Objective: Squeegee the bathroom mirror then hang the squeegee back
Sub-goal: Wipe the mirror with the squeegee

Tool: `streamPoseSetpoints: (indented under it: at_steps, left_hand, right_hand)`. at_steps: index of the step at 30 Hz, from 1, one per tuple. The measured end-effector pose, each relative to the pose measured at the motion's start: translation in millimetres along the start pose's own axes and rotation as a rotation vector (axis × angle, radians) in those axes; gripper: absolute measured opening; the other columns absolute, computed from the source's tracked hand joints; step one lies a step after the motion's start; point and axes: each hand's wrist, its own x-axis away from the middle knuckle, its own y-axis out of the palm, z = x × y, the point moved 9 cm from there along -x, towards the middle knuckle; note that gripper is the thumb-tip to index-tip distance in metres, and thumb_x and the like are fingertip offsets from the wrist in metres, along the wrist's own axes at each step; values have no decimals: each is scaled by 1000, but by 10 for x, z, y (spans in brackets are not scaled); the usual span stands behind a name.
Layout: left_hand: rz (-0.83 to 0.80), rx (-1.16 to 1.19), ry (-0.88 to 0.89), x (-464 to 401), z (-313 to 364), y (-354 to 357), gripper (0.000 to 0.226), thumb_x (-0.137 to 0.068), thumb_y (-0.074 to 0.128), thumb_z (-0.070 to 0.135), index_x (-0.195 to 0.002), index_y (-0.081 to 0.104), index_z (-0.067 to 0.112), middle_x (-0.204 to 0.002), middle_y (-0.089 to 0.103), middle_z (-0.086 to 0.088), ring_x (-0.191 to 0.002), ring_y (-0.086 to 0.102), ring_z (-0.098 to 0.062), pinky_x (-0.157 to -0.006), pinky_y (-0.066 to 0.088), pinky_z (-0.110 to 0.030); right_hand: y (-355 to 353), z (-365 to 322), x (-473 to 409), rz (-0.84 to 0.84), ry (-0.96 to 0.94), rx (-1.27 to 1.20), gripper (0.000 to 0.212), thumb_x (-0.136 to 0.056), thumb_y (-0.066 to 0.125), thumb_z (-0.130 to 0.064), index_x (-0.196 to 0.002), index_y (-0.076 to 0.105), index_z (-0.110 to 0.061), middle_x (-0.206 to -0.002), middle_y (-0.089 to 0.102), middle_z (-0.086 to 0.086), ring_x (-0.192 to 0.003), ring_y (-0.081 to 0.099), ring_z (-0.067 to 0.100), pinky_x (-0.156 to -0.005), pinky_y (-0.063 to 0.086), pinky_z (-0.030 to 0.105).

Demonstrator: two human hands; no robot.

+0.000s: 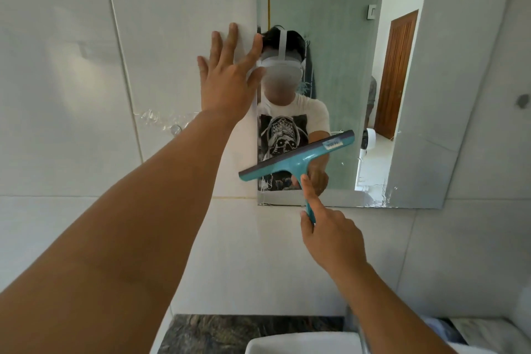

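Closest, below both arms, is a dark stone worktop (pixel 230 330) with a white sink (pixel 301 343) on it. Above that, the right hand (pixel 330 236) holds the thin handle of the blue squeegee (pixel 298 156), with one finger pointing up along it. The rubber edge sits tilted on the mirror (pixel 344 66), low down, just above this hand. Up and to the left, the left hand (pixel 227 75) is spread wide and flat where the tiled wall (pixel 158 8) meets the mirror's left side. I think the wiping is near the bottom now. Drops show by the mirror's lower right corner, so more wiping is left. The squeegee is not hung back yet.
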Motion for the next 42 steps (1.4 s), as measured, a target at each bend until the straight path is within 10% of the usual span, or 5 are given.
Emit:
streamPoseSetpoints:
  at_steps: [8,15,20,42]
  left_hand:
    - [-41,5,17,24,-25,69,61,-99,27,61,-153,3,45,-165,-7,-5,-149,-12,-35,-115,4,-66]
    - [-69,25,36,11,-35,96,64,-98,30,62,-152,-1,47,-165,-12,-4,-149,-16,-34,-116,-1,-64]
    - [-70,21,56,22,-20,104,66,-97,31,62,-152,-2,46,-164,-12,-7,-148,-16,-37,-115,-2,-65]
    - [-90,106,20,898,58,202,68,-95,36,66,-152,7,45,-165,3,-5,-151,-2,-30,-119,5,-56]
  right_hand:
    - [-160,473,-82,-83,-131,220,70,-100,30,-44,-139,-27,-56,-69,48,-1,-55,49,13,-56,52,32]
    - [-377,885,-119,-55,-215,395,68,-100,37,-42,-144,-13,-56,-69,48,-1,-42,30,8,-42,24,24]
    - [-399,1312,-84,-56,-220,431,72,-98,38,-44,-136,-21,-62,-86,64,4,-61,63,23,-52,42,30]
    - [-317,1438,-169,-91,-267,417,72,-100,33,-44,-132,-29,-63,-91,64,6,-62,60,20,-52,47,30]
